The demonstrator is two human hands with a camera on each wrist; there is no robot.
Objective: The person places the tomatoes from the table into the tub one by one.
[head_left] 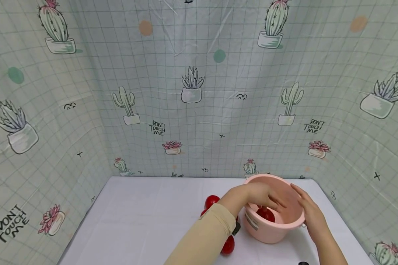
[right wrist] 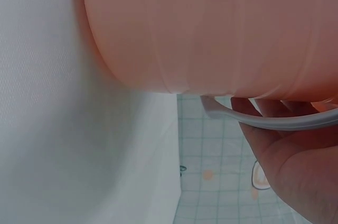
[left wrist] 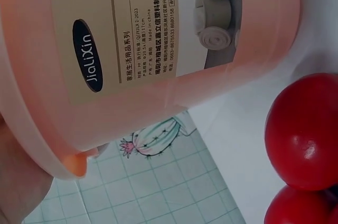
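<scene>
A pink plastic bucket [head_left: 268,233] stands upright on the right part of the table. My left hand [head_left: 263,195] reaches over its rim into it, fingers fairly straight, just above a shiny round red fruit [head_left: 266,214] lying inside. My right hand [head_left: 313,215] grips the bucket's right rim; in the right wrist view its fingers pass behind the pale handle [right wrist: 274,123] against the wall. Several more red fruits [head_left: 227,245] lie on the table left of the bucket, partly hidden by my left forearm. The left wrist view shows the bucket's label [left wrist: 116,34] and a red fruit [left wrist: 306,131] close by.
The white tabletop [head_left: 136,221] spreads left of the fruits. A cactus-print cloth [head_left: 202,121] hangs behind and on both sides. A small black object [head_left: 303,263] is cut off at the bottom edge, near my right forearm.
</scene>
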